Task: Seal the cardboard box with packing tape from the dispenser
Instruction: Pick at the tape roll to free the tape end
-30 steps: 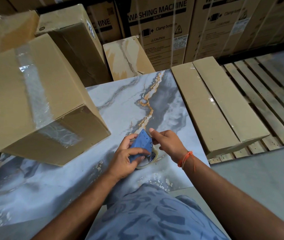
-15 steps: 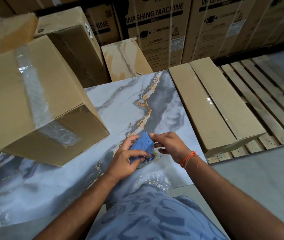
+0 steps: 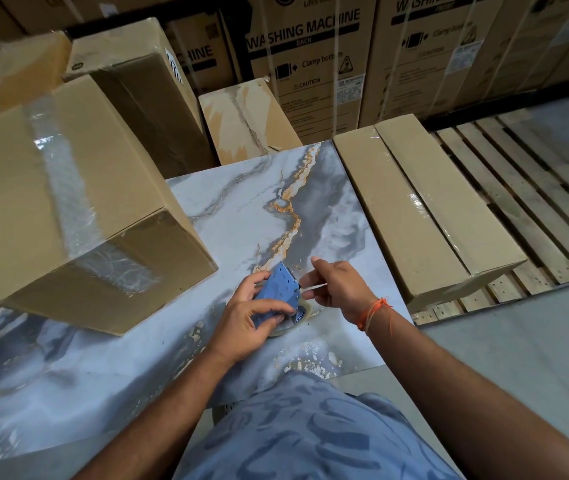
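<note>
- Left hand clamped round the blue dispenser above the marble table; light, rigid
- Right hand pinches the tape end — thin, sticky; hold its edge
- Cardboard box sits left — stiff, apart

Bare tabletop between boxes

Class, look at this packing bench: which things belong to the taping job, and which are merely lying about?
In the job:
- blue tape dispenser, gripped by left hand
- right hand, pinching the tape end
- cardboard box on the marble-patterned table

Lying about:
- long flat carton
- wooden pallet
- washing machine cartons
</note>
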The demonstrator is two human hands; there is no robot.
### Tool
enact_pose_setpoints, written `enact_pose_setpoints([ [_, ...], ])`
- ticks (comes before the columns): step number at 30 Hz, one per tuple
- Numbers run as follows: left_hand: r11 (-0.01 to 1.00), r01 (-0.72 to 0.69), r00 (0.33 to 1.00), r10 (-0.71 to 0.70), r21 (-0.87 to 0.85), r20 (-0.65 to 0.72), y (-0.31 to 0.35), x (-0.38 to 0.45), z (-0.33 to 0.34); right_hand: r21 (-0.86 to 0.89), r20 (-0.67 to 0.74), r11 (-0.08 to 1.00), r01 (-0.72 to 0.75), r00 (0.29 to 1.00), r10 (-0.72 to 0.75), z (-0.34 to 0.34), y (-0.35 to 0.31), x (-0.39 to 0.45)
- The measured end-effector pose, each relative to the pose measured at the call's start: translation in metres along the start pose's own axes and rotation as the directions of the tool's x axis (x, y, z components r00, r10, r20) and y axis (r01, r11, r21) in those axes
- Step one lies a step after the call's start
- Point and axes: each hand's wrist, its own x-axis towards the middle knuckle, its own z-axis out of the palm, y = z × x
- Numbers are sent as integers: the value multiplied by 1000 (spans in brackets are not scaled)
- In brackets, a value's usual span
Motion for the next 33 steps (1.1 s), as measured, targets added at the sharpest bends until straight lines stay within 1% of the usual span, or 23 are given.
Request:
enact_pose_setpoints([
  [4, 1000, -3, 1000, 3, -9, 5, 1, 2, 2, -31, 29, 999, -13, 999, 14, -4, -4, 2],
  [7, 1000, -16, 1000, 16, 7, 9, -1, 3, 3, -108, 57, 994, 36, 998, -30, -5, -5, 0],
  [10, 998, -63, 998, 63, 31, 11, -2, 4, 6, -180, 18, 981, 73, 997, -71, -5, -6, -1],
  [12, 996, -77, 997, 77, 36, 12, -2, 8, 10, -286, -23, 950, 123, 990, -136, -5, -7, 0],
  [14, 995, -93, 996, 92, 37, 19, 0, 13, 14, -414, -54, 894, 174, 975, -215, -6, -10, 1],
  [16, 991, -117, 993, 115, 64, 35, 0, 17, 15, -466, -63, 863, 198, 965, -256, -8, -13, 1],
  [21, 975, -168, 985, 159, 147, 68, 4, 21, 6, -498, -66, 836, 231, 951, -302, -10, -19, -3],
  [24, 953, -210, 976, 192, 220, 101, 12, 23, -10, -479, -72, 843, 243, 947, -314, -8, -23, -7],
  [33, 906, -289, 952, 238, 310, 193, 15, 27, -41, -399, -138, 888, 228, 943, -304, 4, -26, -7],
])
